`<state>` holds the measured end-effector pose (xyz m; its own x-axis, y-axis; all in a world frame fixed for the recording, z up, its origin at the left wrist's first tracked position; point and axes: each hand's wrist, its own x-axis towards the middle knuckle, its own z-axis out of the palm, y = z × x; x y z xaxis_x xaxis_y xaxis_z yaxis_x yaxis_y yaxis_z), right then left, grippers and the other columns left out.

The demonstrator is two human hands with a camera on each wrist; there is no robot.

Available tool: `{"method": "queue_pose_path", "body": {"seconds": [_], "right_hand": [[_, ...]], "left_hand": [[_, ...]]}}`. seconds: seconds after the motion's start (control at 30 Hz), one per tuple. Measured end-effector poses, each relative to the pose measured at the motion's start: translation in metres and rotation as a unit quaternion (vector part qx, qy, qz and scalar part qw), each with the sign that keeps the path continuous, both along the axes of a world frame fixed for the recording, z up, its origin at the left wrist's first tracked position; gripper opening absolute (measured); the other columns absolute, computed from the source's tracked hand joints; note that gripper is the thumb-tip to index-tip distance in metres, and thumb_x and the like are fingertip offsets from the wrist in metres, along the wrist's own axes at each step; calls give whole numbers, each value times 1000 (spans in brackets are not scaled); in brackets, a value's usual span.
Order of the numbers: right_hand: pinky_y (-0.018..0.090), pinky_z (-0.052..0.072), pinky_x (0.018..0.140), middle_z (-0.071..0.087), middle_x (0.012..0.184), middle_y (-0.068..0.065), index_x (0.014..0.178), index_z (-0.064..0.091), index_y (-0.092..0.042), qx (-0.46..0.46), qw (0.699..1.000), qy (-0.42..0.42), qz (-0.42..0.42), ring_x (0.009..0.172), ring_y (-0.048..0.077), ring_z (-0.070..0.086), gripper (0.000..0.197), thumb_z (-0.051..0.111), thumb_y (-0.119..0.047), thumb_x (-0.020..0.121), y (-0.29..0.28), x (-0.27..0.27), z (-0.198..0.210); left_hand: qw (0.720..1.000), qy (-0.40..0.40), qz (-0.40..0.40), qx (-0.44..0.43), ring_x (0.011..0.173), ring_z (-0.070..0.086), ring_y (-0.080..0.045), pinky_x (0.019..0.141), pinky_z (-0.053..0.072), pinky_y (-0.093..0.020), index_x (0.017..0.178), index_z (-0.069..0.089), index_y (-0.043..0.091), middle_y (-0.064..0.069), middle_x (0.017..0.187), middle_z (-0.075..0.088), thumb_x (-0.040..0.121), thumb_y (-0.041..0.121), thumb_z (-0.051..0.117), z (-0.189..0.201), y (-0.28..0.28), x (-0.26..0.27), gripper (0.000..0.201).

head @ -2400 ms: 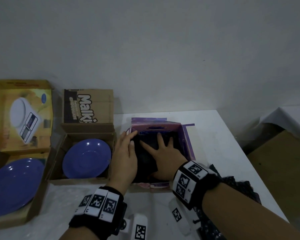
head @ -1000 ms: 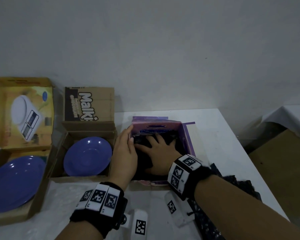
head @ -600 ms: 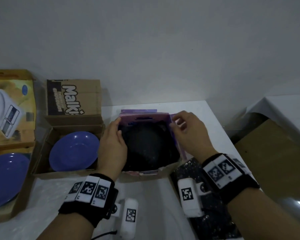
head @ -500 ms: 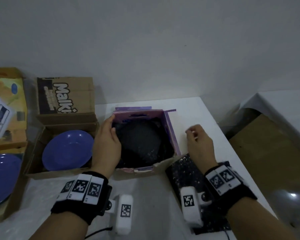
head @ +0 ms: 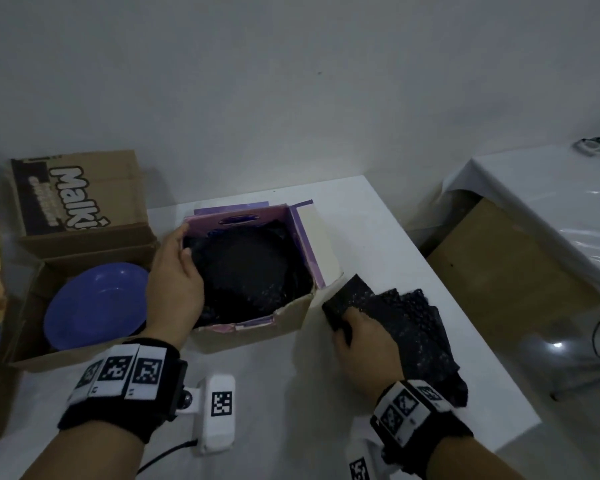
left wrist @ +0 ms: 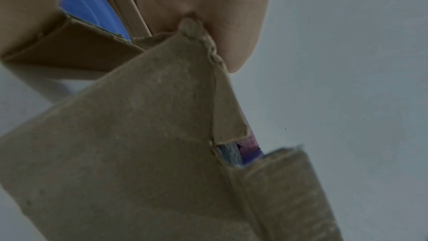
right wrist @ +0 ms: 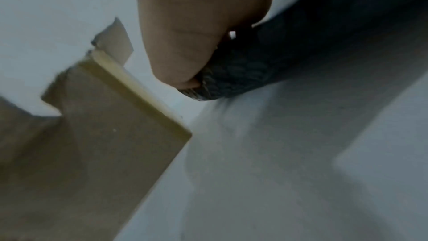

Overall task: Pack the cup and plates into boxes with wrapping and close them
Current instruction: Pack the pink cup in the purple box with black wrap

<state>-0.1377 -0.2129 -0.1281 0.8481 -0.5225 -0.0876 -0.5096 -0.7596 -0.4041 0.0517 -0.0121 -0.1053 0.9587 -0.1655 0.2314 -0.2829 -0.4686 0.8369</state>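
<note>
Two hands engaged: left hand (head: 174, 289) grips the purple-lined box (head: 257, 327) wall at 9 o'clock; right hand (head: 364, 344) pinches black bubble wrap (head: 420, 334) at 3 o'clock, best lifted flat over the box.

Plate box (head: 84, 355) left of wrap-lined box (head: 257, 336) — loose wrap (head: 413, 327) right.
</note>
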Motion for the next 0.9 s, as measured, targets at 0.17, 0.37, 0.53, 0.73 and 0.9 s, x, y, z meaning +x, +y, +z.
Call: {"method": "queue_pose_path", "body": {"seconds": [0.17,0.37,0.53,0.73,0.9], "right_hand": [[32,40,54,55,69,7,103,42,-11,57,979,-149,-130,58,27,51,11,39,-20,97,-13,6,29],[27,38,50,55,73,5,105,38,-13,59,946,-290,-135,64,30,60,9,35,-21,100,-24,32,94],[25,43,50,58,71,-4,112,46,-20,-108,916,-382,59,54,23,58,19,42,-24,94,29,76,137],[43,49,93,65,120,7,115,42,-17,-173,907,-139,358,108,29,63,45,68,-27,79,76,102,74],[41,31,106,63,110,7,108,48,-15,-5,911,-63,407,109,24,54,24,41,-35,97,69,102,82]], "left_hand": [[1000,8,-1,-2,126,45,-27,105,37,-40,138,43,16,-10,139,48,101,14,34,2,1,-1,38],[999,21,-3,-32,125,46,-25,105,38,-45,138,43,19,-8,139,49,102,19,32,3,0,-3,38],[986,76,-18,-146,126,46,-19,108,37,-44,134,48,26,-2,136,51,104,30,29,-1,4,-3,37],[932,203,-15,-299,117,57,-20,104,40,-48,120,60,36,0,122,65,81,79,22,5,3,-5,69],[953,149,-29,-261,123,52,-15,105,41,-48,124,56,42,7,130,58,89,65,36,4,2,-6,46]]}}
